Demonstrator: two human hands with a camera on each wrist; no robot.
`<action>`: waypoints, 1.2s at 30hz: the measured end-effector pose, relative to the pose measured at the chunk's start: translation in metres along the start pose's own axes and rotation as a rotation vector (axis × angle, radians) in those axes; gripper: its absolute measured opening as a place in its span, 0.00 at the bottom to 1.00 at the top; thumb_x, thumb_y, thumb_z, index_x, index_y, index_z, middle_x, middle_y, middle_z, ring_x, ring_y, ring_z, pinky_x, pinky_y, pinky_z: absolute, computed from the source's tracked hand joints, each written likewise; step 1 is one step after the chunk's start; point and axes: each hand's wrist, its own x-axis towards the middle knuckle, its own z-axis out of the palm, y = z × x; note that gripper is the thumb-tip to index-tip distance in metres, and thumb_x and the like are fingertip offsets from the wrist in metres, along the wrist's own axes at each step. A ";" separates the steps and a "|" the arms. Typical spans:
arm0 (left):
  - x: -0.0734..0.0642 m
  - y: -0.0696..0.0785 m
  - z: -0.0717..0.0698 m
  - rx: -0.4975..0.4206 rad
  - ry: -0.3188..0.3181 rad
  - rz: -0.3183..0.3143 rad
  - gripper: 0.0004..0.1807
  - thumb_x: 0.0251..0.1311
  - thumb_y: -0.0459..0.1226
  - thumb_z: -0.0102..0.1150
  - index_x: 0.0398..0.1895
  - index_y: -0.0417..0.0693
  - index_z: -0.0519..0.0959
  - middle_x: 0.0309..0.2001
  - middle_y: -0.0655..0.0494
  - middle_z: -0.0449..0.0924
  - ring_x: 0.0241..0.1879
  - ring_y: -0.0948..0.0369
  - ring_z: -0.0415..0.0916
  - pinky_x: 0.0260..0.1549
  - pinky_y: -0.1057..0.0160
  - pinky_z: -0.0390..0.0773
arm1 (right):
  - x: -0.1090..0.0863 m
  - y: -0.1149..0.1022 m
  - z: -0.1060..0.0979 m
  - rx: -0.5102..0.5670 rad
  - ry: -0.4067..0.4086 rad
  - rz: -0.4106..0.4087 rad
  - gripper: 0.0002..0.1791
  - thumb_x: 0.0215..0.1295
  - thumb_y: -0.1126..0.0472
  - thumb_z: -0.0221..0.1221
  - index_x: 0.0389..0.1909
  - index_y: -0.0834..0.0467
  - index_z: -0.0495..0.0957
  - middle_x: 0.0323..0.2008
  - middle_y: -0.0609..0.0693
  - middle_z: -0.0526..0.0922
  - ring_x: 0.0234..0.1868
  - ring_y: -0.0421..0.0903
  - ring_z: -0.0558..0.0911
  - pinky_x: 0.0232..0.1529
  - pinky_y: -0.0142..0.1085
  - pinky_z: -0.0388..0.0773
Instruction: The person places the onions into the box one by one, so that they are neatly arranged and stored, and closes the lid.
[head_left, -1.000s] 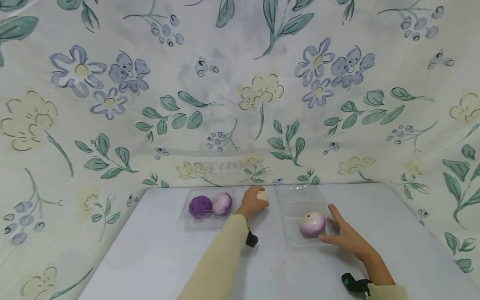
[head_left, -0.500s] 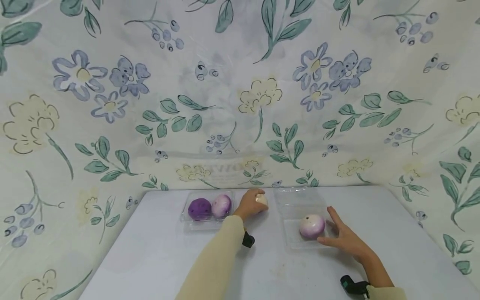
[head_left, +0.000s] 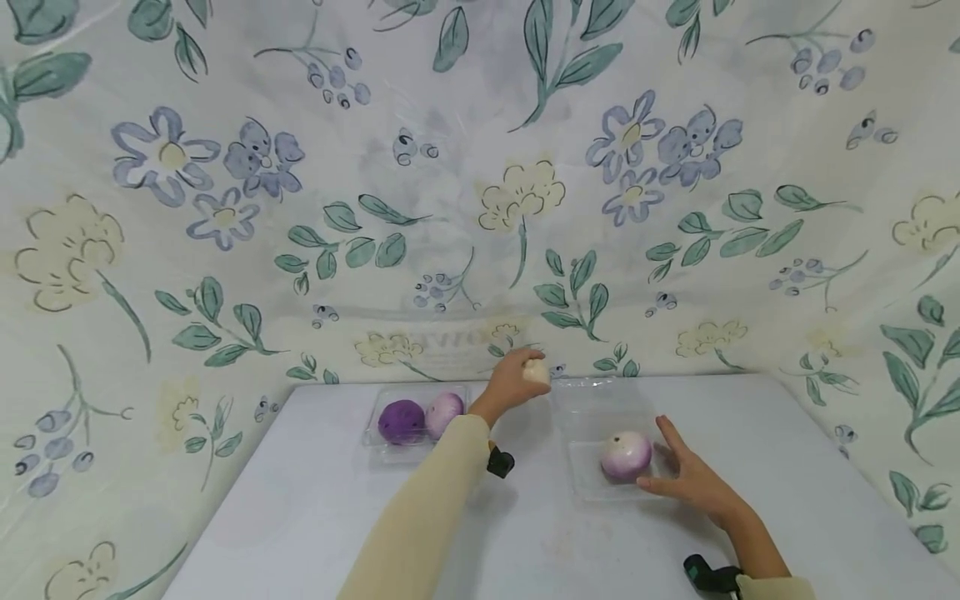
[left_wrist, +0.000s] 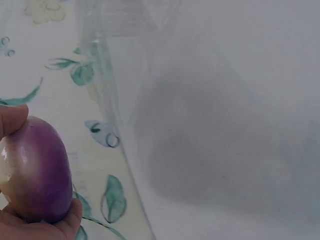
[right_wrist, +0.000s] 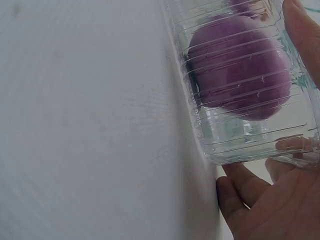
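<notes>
My left hand [head_left: 516, 377] grips a purple-and-white onion [left_wrist: 42, 172], thumb and fingers at its opposite sides; it is raised over the far edge of the table, between two clear plastic boxes. On the right, the lidded box [head_left: 581, 487] lies with its lid folded back and holds one pale onion [head_left: 626, 455]. My right hand [head_left: 693, 475] is at that box's right side, thumb and forefinger spread apart along it. Through the ribbed plastic wall in the right wrist view, the onion [right_wrist: 242, 70] shows purple.
A second clear box [head_left: 375, 454] on the left holds a dark purple round vegetable [head_left: 402, 422] and a purple-and-white onion [head_left: 444, 412]. Behind the white table [head_left: 300, 517] hangs a floral cloth [head_left: 450, 208]. Small black devices are strapped at both wrists.
My left hand has lifted the onion up off the table and slightly to the right. My right hand stays by the right box, almost unmoved.
</notes>
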 end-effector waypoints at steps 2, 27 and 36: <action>0.002 0.005 0.001 0.012 0.002 0.026 0.31 0.47 0.35 0.74 0.59 0.44 0.78 0.62 0.43 0.74 0.52 0.49 0.73 0.50 0.51 0.76 | -0.001 0.000 0.001 0.005 -0.004 0.002 0.66 0.56 0.47 0.70 0.79 0.55 0.28 0.78 0.65 0.29 0.76 0.71 0.42 0.70 0.67 0.43; -0.015 0.045 0.025 0.014 -0.116 0.199 0.29 0.48 0.36 0.74 0.58 0.47 0.79 0.63 0.48 0.74 0.57 0.54 0.73 0.51 0.59 0.77 | -0.002 -0.002 0.000 0.008 0.000 0.009 0.66 0.57 0.47 0.69 0.79 0.54 0.28 0.78 0.65 0.29 0.76 0.72 0.42 0.70 0.67 0.46; -0.031 0.044 0.040 0.042 -0.160 0.256 0.30 0.47 0.36 0.74 0.57 0.46 0.80 0.61 0.50 0.77 0.59 0.55 0.72 0.51 0.64 0.76 | -0.001 -0.001 0.001 0.022 -0.001 0.009 0.66 0.57 0.47 0.69 0.79 0.54 0.28 0.79 0.63 0.30 0.76 0.71 0.43 0.71 0.67 0.46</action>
